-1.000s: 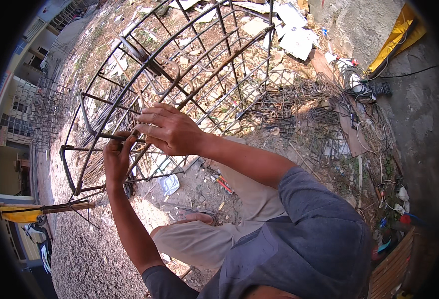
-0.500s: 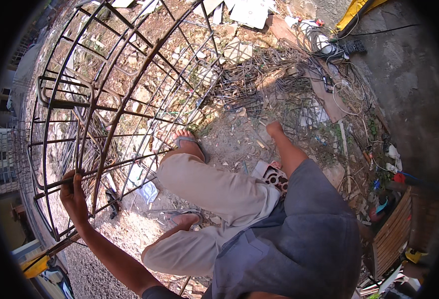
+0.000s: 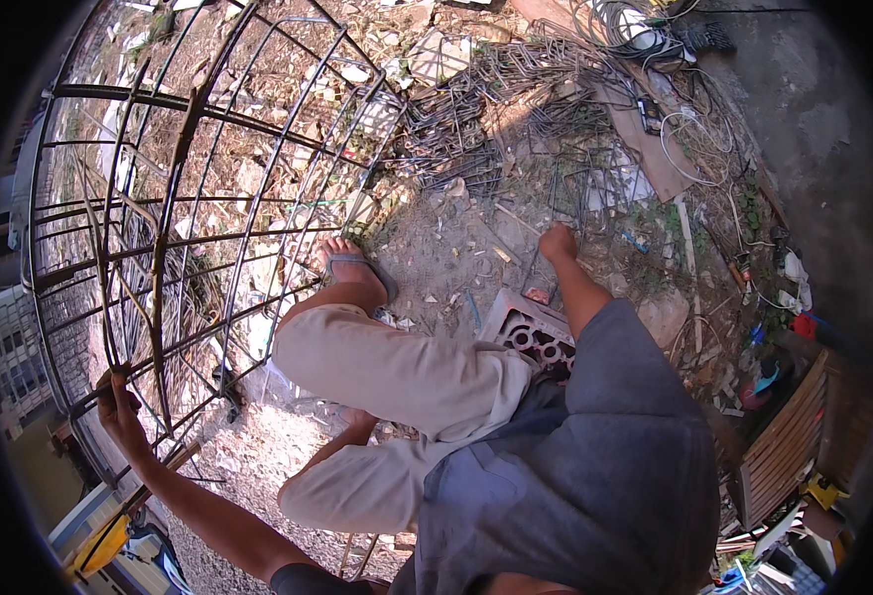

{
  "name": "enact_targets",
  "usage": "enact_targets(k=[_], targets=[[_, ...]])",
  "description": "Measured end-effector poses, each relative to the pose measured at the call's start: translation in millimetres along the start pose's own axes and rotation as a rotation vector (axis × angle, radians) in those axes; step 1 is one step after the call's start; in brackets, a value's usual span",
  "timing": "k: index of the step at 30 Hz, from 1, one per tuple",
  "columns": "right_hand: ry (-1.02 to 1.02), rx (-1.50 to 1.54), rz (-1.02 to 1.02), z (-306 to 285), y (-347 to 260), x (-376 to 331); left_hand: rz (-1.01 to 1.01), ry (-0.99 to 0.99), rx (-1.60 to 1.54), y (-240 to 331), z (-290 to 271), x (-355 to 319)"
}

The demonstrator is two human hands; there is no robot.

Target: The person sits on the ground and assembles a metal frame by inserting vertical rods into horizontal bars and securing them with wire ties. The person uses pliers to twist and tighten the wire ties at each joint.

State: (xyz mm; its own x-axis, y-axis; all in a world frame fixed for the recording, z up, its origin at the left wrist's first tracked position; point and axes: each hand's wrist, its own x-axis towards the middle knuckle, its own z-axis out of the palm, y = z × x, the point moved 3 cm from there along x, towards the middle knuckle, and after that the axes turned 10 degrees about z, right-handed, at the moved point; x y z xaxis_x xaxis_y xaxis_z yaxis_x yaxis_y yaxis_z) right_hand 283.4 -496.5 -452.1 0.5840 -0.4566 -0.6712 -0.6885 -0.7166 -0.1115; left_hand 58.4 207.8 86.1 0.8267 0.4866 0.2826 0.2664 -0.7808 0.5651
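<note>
At the left, my left hand [image 3: 119, 409] is closed round a dark bar at the near lower part of a rebar cage [image 3: 164, 243]. The cage is an open lattice of long bars and bent hoops, some brownish with rust. My right hand [image 3: 558, 243] is held out over the dirt, to the right of my feet, in a fist. A thin, pale stick-like thing [image 3: 518, 220] lies in line with its left side; I cannot tell whether the fist holds it. Below my right forearm is a pinkish block with round openings [image 3: 536, 335], partly hidden by my clothes.
Beyond my right hand lies a heap of bent rebar pieces [image 3: 496, 104]. Coiled cables [image 3: 645, 45] and a brown board [image 3: 645, 149] are at the far right. Wooden slats [image 3: 784, 441] stand at the near right. Rubble and scraps cover the ground around my sandalled foot [image 3: 352, 266].
The whole view has shifted, and the cage appears further left. My left hand still grips a cage bar, slightly lower in the picture. My right hand appears a little further right, still in a fist.
</note>
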Motion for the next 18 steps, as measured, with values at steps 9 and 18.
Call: enact_targets(k=[9,18], targets=[[0.438,-0.231,0.051,-63.5,67.5,11.9,-0.065,0.087,-0.098,6.3,5.7,-7.4],[0.109,-0.386,0.078,-73.1,80.1,24.7,-0.093,0.07,-0.169,22.3,13.7,-8.2]])
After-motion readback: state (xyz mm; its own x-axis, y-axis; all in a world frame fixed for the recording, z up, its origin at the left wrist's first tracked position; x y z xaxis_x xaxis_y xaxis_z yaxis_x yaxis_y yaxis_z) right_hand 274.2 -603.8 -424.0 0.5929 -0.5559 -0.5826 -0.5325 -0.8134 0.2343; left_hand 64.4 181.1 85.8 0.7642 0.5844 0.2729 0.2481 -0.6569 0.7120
